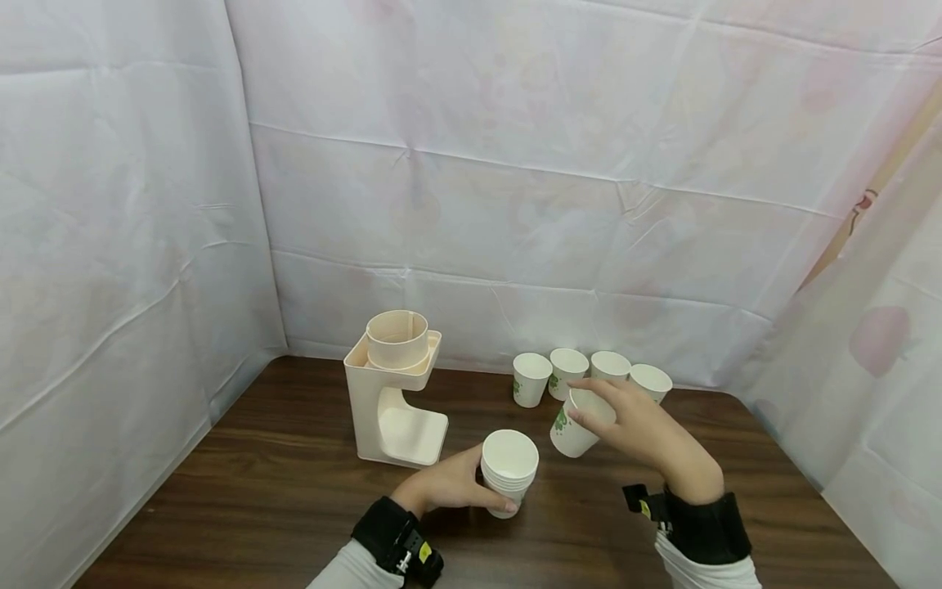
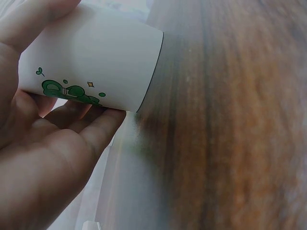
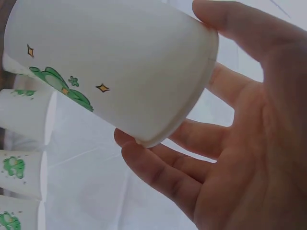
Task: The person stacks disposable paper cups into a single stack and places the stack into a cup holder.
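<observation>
A stack of nested white paper cups (image 1: 509,458) stands upright near the front middle of the table. My left hand (image 1: 458,481) grips it from the left, with fingers and thumb around its side; a green print shows on the cup (image 2: 91,57) in the left wrist view. To the right, my right hand (image 1: 625,415) holds another white paper cup (image 1: 572,433) near its rim. That cup is tilted, and the thumb and fingers lie on opposite sides of it in the right wrist view. Whether its base touches the table, I cannot tell.
Several paper cups (image 1: 531,380) stand in a row at the back, behind my right hand, partly hidden by it. A cream-coloured stand (image 1: 368,413) with a round open holder (image 1: 397,352) on top is at the left. White cloth (image 1: 478,204) hangs around the dark wooden table (image 1: 243,499).
</observation>
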`<act>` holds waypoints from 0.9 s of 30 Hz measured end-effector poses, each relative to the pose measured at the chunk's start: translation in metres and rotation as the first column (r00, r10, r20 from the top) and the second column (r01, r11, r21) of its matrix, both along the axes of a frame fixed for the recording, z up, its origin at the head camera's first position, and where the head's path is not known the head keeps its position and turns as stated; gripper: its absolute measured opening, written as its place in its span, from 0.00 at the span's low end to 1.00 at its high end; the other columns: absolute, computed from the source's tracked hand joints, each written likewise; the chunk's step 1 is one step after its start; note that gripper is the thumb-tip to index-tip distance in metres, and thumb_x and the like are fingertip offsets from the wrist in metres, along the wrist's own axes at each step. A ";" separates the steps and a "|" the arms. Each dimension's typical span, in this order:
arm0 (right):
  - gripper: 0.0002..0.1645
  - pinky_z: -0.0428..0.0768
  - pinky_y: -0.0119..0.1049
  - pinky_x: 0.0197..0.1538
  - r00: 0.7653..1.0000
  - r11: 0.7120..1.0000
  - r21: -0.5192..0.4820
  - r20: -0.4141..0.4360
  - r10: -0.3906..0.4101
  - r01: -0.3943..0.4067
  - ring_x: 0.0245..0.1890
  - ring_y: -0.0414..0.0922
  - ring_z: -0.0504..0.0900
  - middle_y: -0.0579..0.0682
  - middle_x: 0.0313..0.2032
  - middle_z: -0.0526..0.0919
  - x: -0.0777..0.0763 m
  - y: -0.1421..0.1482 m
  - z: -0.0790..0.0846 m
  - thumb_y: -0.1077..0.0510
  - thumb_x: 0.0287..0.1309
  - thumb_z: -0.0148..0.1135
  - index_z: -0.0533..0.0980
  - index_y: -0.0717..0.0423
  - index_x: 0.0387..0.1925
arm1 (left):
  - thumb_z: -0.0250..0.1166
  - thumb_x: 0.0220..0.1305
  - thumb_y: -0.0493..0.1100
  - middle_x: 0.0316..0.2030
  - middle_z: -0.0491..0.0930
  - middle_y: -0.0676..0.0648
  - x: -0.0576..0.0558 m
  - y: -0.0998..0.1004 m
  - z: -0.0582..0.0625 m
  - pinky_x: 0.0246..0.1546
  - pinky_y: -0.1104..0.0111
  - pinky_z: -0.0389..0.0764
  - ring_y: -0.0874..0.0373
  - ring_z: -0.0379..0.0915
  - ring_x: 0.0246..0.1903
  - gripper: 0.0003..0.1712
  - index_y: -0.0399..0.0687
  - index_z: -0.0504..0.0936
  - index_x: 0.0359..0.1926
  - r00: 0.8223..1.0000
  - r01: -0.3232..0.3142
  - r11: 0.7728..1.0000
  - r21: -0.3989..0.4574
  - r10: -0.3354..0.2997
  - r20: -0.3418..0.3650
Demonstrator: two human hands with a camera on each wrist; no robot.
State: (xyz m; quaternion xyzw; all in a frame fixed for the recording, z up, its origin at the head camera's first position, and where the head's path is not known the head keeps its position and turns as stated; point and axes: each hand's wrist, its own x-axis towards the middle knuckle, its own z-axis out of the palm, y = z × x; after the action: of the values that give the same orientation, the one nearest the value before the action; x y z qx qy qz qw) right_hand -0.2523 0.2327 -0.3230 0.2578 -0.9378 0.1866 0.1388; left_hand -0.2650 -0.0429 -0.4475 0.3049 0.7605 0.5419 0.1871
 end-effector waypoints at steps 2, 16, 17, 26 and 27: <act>0.27 0.68 0.61 0.55 1.000 1.000 -0.002 -0.017 0.007 -0.007 0.57 0.57 0.68 0.59 0.56 0.74 0.004 -0.001 0.003 0.38 0.59 0.57 0.72 0.42 0.57 | 0.75 0.44 0.49 0.51 0.74 0.56 0.001 0.000 -0.001 0.58 0.52 0.63 0.62 0.68 0.51 0.46 0.60 0.60 0.63 1.000 -0.001 1.000 -0.003 0.001 0.001; 0.25 0.72 0.52 0.51 0.965 0.986 -0.056 -0.220 0.143 -0.159 0.55 0.44 0.69 0.44 0.53 0.77 0.015 -0.014 0.016 0.46 0.58 0.61 0.72 0.42 0.57 | 0.75 0.45 0.48 0.51 0.74 0.56 -0.001 0.000 0.001 0.58 0.54 0.64 0.62 0.68 0.51 0.46 0.60 0.59 0.64 1.000 0.018 1.000 0.018 -0.018 -0.017; 0.25 0.73 0.51 0.50 0.959 0.984 -0.052 -0.236 0.154 -0.171 0.54 0.44 0.69 0.45 0.53 0.76 0.015 -0.016 0.016 0.46 0.58 0.61 0.72 0.43 0.57 | 0.75 0.45 0.48 0.52 0.74 0.56 -0.001 0.000 0.001 0.58 0.54 0.64 0.62 0.68 0.51 0.46 0.60 0.59 0.64 1.000 0.020 1.000 0.020 -0.020 -0.014; 0.27 0.76 0.43 0.42 0.942 0.970 -0.050 -0.258 0.216 -0.237 0.54 0.42 0.67 0.45 0.58 0.72 0.025 -0.029 0.018 0.47 0.58 0.61 0.69 0.37 0.60 | 0.74 0.47 0.48 0.52 0.74 0.55 -0.002 0.000 0.001 0.58 0.53 0.64 0.62 0.68 0.52 0.45 0.61 0.59 0.64 0.998 0.055 0.998 0.036 -0.055 -0.012; 0.27 0.77 0.41 0.41 0.941 0.969 -0.053 -0.255 0.221 -0.242 0.55 0.42 0.66 0.46 0.58 0.71 0.026 -0.030 0.017 0.47 0.58 0.61 0.69 0.37 0.60 | 0.74 0.47 0.48 0.52 0.74 0.55 -0.002 0.000 0.000 0.58 0.53 0.64 0.62 0.68 0.51 0.45 0.62 0.59 0.64 0.998 0.062 0.997 0.037 -0.061 -0.012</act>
State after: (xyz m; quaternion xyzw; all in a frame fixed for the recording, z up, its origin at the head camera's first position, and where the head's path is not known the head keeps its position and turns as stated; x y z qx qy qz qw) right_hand -0.2267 0.2025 -0.3059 0.3816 -0.8675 0.2072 0.2425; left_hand -0.2672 -0.0430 -0.4474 0.3345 0.7417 0.5481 0.1939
